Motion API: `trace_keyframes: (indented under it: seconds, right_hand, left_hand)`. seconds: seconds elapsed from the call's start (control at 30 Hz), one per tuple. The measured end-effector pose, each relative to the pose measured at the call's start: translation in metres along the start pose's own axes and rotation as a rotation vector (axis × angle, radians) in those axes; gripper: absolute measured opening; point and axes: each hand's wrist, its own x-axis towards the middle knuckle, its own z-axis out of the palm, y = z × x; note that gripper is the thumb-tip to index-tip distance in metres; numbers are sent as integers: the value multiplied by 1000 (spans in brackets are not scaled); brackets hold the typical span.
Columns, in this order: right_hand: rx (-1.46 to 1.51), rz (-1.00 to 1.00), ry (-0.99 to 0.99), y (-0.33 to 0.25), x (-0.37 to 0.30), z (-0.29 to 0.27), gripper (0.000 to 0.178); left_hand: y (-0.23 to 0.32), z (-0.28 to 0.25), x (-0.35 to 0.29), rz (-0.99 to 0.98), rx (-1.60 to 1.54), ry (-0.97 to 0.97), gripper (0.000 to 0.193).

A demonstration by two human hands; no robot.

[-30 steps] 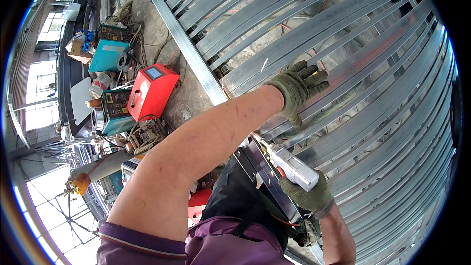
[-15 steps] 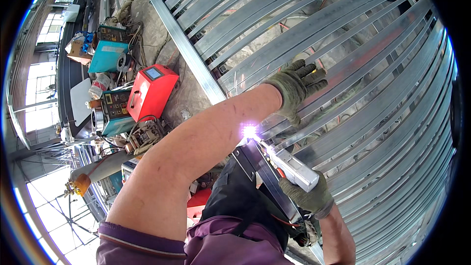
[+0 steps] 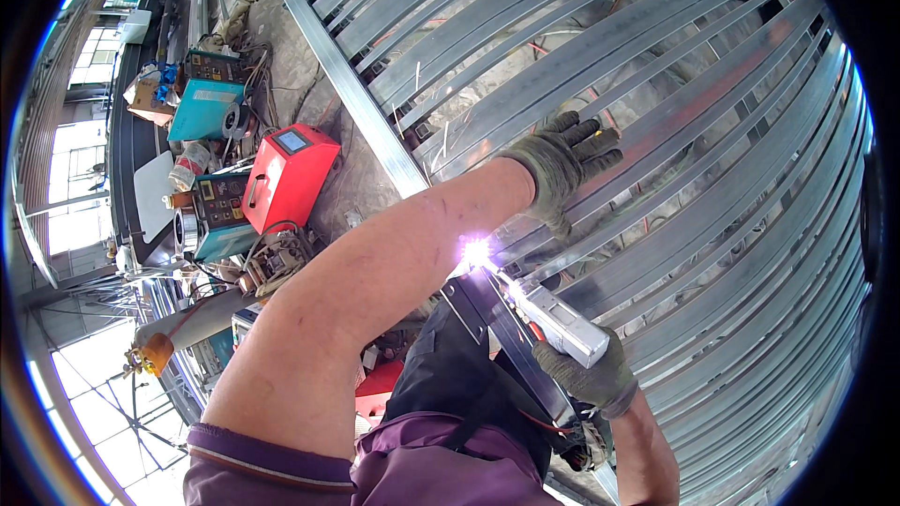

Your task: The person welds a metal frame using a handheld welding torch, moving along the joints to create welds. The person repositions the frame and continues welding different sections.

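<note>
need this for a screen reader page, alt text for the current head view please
Gloved right hand holding a silver handheld torch, a bright violet-white glare at its tip. The gloved left hand is open, fingers outstretched, over rows of grey metal bars; a red machine stands off to the left.

Floor (image 3: 292, 37): grey concrete, stained. On it, at left: tangled cables (image 3: 265, 84), plus a teal box (image 3: 206, 108) and a red box (image 3: 314, 161), their undersides hidden. Orange hose (image 3: 536, 47) down there too, visible between slats (image 3: 469, 37). Slats: long, silver, side by side, gaps between, left ends along a straight rail (image 3: 380, 145). Slat supports: can't tell.
</note>
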Motion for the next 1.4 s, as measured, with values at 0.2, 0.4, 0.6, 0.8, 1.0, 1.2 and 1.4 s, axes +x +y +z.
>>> trace_keyframes:
  seconds: [0.2, 0.4, 0.6, 0.8, 1.0, 1.2, 1.4]
  right_hand:
    - [-6, 16, 13, 3, -3, 1, 34]
    - [-23, 55, -2, -1, -6, -1, 35]
    - [2, 66, -4, -3, -9, -2, 35]
    - [22, 100, -10, -3, -11, -3, 38]
    - [41, 95, -4, 1, -14, -3, 38]
    - [-5, 44, 15, 6, -17, -3, 37]
    - [0, 18, 30, 17, -22, -2, 35]
  left_hand:
    - [0, 1, 0, 3, 28, 12, 144]
    - [1, 0, 0, -5, 9, 8, 143]
    - [1, -1, 0, -13, 20, -6, 143]
    - [1, 0, 0, -10, 26, 3, 141]
    - [2, -1, 1, -14, 21, -7, 141]
    - [2, -2, 0, -17, 26, -12, 142]
    - [2, -1, 1, -13, 59, -17, 141]
